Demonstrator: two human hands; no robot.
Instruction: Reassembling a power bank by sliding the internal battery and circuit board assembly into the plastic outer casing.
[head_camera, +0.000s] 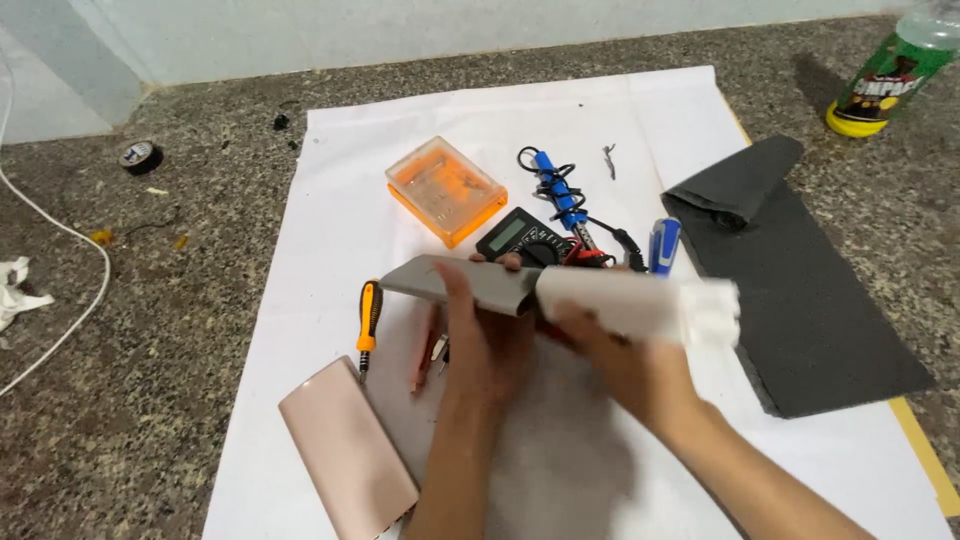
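1. At the centre of the frame, the left hand (487, 335) wraps around a flat grey sleeve-like casing (462, 284), fingers curled over its far edge and thumb on the near face, so it sits steady above the sheet.
2. Just right of centre, the right hand (612, 352) closes on a white rectangular inner block (640, 303), which sticks out of the casing's right end. The block is blurred; the grip from underneath looks firm, though its fingers are mostly hidden.
3. Both parts are held in the air over a white paper sheet (560, 110) spread on the speckled stone bench (160, 330), apparently to keep small parts visible.
4. At lower left, a pale pink flat rectangular power bank (345, 450) lies on the sheet, with an orange-and-black screwdriver (369, 318) just above it.
5. Beyond the hands lie an orange transparent plastic box (446, 189), a black multimeter (520, 237) and a blue-handled soldering iron (560, 192), all within reach.
6. On the right, a dark grey mat (810, 300) lies partly rolled; a green bottle (890, 75) stands in the upper right corner.
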